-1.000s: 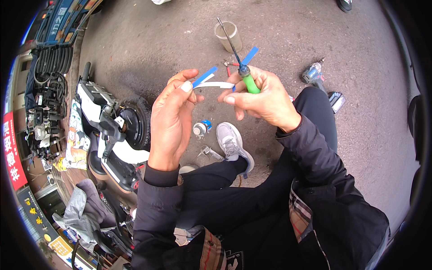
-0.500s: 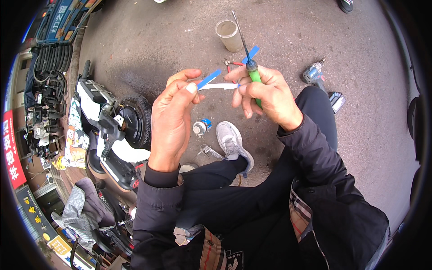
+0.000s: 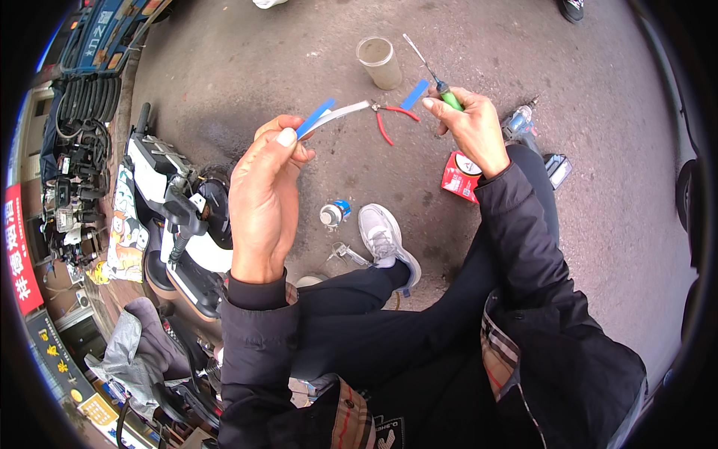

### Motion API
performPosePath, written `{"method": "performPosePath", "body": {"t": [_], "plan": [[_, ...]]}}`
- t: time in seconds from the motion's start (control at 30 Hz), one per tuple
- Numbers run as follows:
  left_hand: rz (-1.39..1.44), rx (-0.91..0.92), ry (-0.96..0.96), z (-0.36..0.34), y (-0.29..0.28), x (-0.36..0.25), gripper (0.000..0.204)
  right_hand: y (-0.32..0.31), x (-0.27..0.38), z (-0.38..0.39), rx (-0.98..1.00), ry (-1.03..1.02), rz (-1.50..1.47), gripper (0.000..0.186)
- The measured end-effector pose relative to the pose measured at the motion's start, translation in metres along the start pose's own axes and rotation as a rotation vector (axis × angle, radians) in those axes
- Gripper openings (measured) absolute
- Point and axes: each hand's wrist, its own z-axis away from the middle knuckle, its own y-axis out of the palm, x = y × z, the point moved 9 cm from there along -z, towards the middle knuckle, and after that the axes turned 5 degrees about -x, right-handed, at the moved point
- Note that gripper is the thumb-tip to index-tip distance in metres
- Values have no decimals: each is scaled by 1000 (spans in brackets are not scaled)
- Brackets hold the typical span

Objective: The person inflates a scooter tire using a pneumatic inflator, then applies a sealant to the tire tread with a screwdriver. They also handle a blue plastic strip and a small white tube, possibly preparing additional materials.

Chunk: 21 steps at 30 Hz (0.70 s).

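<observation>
My left hand (image 3: 265, 176) pinches a narrow white strip (image 3: 345, 112) together with a blue strip (image 3: 318, 118) between thumb and fingers. The white strip's far end points right and is free. My right hand (image 3: 471, 123) is closed round the green handle (image 3: 449, 96) of a tool with a thin dark metal shaft, its tip pointing up and left. Another blue strip (image 3: 414, 96) appears to lie on the ground left of my right fingertips. Beside it are red-handled pliers (image 3: 390, 120), open on the ground.
A grey cup (image 3: 380, 63) stands beyond my hands. Right of my legs are a red box (image 3: 460, 178) and a cordless power tool (image 3: 521, 121). A small blue-and-white can (image 3: 335, 212) lies near my shoe (image 3: 381, 232). An electric scooter (image 3: 183, 224) is at the left.
My right hand has let go of the white strip's end and moved right and away with the green-handled tool. My left hand has moved left with the strips. The red box has come into view.
</observation>
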Motion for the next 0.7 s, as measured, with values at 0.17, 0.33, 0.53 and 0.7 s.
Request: {"method": "performPosePath", "body": {"t": [0.17,0.33,0.53,0.7], "plan": [[127,7,-101,5,5,11,23,7,22,17,-32,-81,-175,17],[249,129,-232,11,23,31,25,54,40,56,311,180,-539,31],[246,173,-319,22,37,51,23,63,59,74,287,238,-839,37],[244,147,-397,31,41,64,23,56,66,72,310,192,-868,36]]}}
